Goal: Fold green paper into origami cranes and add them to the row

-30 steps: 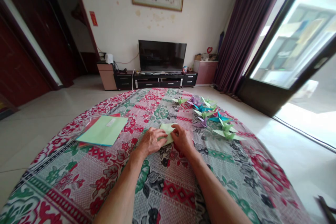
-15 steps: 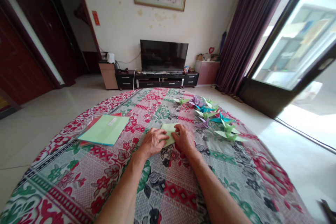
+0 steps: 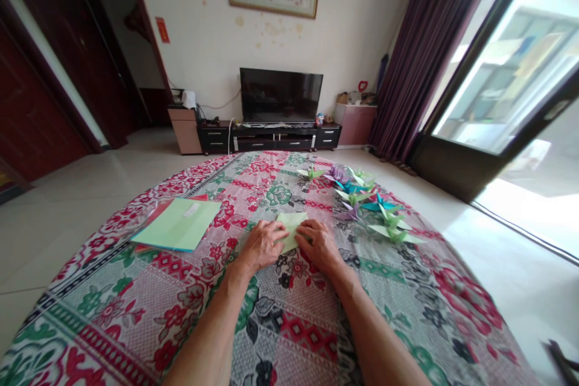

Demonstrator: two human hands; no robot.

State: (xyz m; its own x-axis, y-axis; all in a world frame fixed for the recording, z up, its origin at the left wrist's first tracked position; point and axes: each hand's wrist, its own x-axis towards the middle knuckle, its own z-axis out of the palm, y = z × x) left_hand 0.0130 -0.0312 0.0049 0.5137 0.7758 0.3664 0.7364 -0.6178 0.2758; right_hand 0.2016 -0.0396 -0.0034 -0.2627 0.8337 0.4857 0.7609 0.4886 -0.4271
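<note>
A light green piece of folded paper lies flat on the tablecloth in front of me. At its left edge my left hand holds it, fingers bent and fingertips on the paper. My right hand grips the right edge, its fingers curled down on the paper. Both hands cover the paper's sides, and the thumbs are partly hidden. Off to the right sit several folded paper cranes in green, blue and purple.
A stack of coloured paper, light green on top, lies to the left on the flowered tablecloth. Beyond the round table stand a television and a low black cabinet. A glass door is at the right.
My right hand has shifted slightly down along the paper's right edge, its fingers now lower and flatter. More of the paper's far right corner shows. My left hand has barely moved.
</note>
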